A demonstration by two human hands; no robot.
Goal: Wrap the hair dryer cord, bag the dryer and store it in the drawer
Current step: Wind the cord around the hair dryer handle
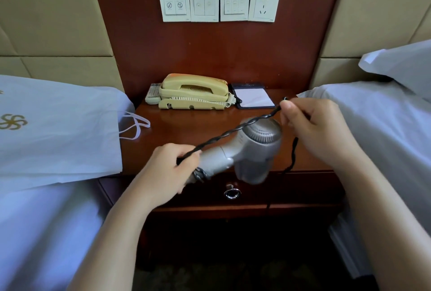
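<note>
A silver hair dryer [250, 148] hangs over the front edge of the wooden nightstand [177, 125], handle pointing left, nozzle down. My left hand [170, 167] grips the end of its handle. The black twisted cord [235, 128] runs taut from that handle up to my right hand [312, 125], which pinches it; the rest of the cord drops down past the nightstand's front. A white cloth bag [58, 132] with a gold emblem and white drawstrings lies on the left bed. The drawer [291, 189] under the tabletop is closed, with a metal ring pull [232, 193].
A cream telephone [194, 92], a remote control [152, 96] and a notepad in a dark folder [254, 97] stand at the nightstand's back. Wall switches and a socket [264, 5] sit above. White-sheeted beds flank both sides, with a pillow [401, 64] on the right.
</note>
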